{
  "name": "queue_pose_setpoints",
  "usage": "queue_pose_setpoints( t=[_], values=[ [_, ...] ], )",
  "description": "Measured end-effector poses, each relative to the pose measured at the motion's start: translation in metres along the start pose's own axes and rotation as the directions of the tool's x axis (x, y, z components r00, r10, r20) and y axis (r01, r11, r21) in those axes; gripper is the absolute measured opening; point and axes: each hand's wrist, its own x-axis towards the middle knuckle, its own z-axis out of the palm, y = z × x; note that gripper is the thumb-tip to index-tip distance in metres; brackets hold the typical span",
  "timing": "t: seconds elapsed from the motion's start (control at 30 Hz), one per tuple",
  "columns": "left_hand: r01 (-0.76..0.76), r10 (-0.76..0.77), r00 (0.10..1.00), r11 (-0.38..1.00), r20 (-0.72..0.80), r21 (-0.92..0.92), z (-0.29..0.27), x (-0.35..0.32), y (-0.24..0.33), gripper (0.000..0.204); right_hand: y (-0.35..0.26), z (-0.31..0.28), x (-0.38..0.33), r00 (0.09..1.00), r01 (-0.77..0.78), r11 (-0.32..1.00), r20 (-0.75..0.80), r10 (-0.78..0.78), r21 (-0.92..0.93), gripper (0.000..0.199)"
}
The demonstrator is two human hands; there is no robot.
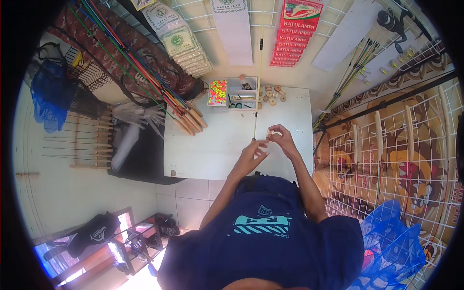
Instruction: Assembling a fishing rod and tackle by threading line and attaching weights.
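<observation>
A thin pale fishing rod (258, 87) with dark bands runs from the wall side down across the white table (212, 145), and its near end lies by my hands. My left hand (251, 157) is beside that end, thumb and fingers spread apart, with nothing visible gripped. My right hand (284, 141) is just right of it, thumb and fingertips pinched on a small pale piece (268, 132) that looks like a spool. The fingers partly cover it. Any thread between the hands is too fine to make out.
Several wooden spools (273, 94) lie at the table's back, beside a divided tray (241, 86) and a box of bright floats (217, 92). Wooden-handled rods (188, 118) lean at the left. Packets (296, 34) hang behind; a wire rack (386, 145) stands right.
</observation>
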Motion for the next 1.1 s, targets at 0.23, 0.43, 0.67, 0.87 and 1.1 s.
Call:
queue_pose_setpoints(
  t=[0.23,0.43,0.67,0.87,1.1],
  values=[
    [-0.208,0.227,0.964,0.968,-0.141,0.139,-0.006,0.012,0.041,0.057,-0.052,0.019,-0.05,0.982,0.158,0.984,0.09,-0.166,0.086,0.026],
    [-0.18,0.184,0.98,0.982,-0.073,0.058,-0.02,0.007,0.053,0.041,-0.073,0.037,-0.069,0.928,0.349,0.936,0.12,-0.352,0.049,0.022],
    [-0.066,0.073,0.997,0.961,0.013,-0.27,-0.027,-0.002,0.048,0.037,-0.08,0.04,-0.079,0.963,0.26,0.963,0.057,-0.264,0.078,0.014],
    [-0.029,0.05,0.997,0.954,0.064,-0.298,-0.026,-0.008,0.052,0.036,-0.081,0.04,-0.086,0.966,0.258,0.961,0.005,-0.259,-0.094,0.014],
    [0.011,0.012,0.998,0.934,0.063,-0.358,-0.025,-0.009,0.045,0.036,-0.085,0.047,-0.092,0.874,0.423,0.836,-0.085,-0.478,-0.348,0.011]
  ],
)
